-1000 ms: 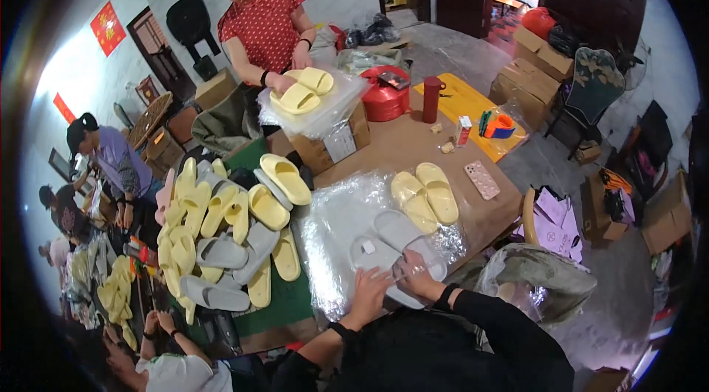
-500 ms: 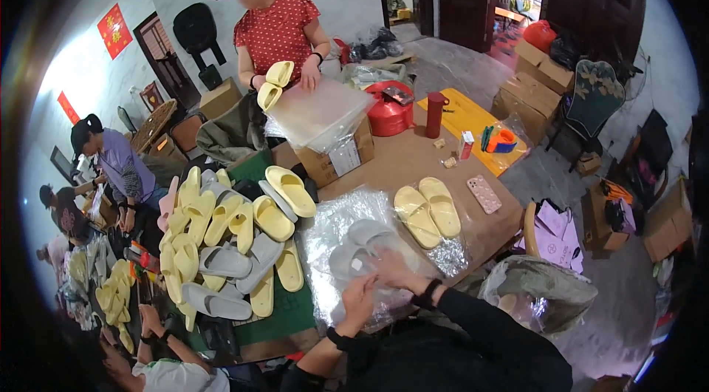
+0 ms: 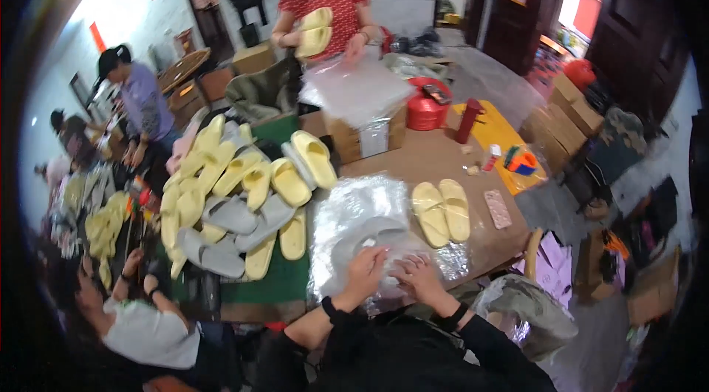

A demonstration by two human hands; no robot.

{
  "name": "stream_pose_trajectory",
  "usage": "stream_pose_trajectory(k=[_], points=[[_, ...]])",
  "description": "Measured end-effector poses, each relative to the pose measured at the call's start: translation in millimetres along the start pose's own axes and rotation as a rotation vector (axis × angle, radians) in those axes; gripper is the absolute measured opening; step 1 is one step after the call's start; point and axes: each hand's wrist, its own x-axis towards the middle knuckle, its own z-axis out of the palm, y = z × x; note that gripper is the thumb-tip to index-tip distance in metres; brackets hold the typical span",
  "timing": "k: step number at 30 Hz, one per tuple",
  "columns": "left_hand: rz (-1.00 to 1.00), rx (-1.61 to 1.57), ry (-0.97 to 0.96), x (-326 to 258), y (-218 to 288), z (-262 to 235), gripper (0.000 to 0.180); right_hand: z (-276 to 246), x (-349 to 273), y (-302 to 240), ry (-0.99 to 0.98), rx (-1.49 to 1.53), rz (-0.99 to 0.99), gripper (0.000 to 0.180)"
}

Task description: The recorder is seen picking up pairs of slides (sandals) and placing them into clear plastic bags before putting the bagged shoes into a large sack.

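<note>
A pair of grey slippers (image 3: 371, 235) lies inside a clear plastic bag (image 3: 402, 243) at the table's front edge. The fingers of my left hand (image 3: 365, 274) are drawn together on the bag, over the near part of the slippers. Close by on the right, my right hand (image 3: 418, 278) rests on the bag with its fingers apart and slightly bent. Beneath and beyond the bag spreads a sheet of clear plastic (image 3: 358, 203). Just right of it, a yellow pair of slippers (image 3: 442, 213) lies side by side on clear wrapping.
A heap of yellow and grey slippers (image 3: 244, 196) covers the table's left side. Across the table, a person (image 3: 325, 4) holds yellow slippers above a plastic-topped carton (image 3: 362, 137). A phone (image 3: 498, 209) lies right; a sack (image 3: 528, 314) stands below. Another person (image 3: 151, 333) works at left.
My right hand has drawn nearer to me, off the slippers. My left hand has shifted slightly up beside it. The whole view has swung left and down.
</note>
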Motion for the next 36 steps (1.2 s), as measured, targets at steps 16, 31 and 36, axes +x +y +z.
stream_pose_trajectory(k=[16, 31, 36], points=[[0.33, 0.029, -0.367, 13, 28, -52, 0.017, -67, 81, 2, -0.076, 0.074, -0.286, 0.014], [-0.388, 0.112, 0.34, 20, -140, -156, 0.024, -126, 132, 132, 0.751, -0.48, -0.034, 0.019], [-0.35, 0.184, 0.609, 15, -202, -200, 0.029, -21, 75, 181, 0.467, -0.062, 0.361, 0.023]])
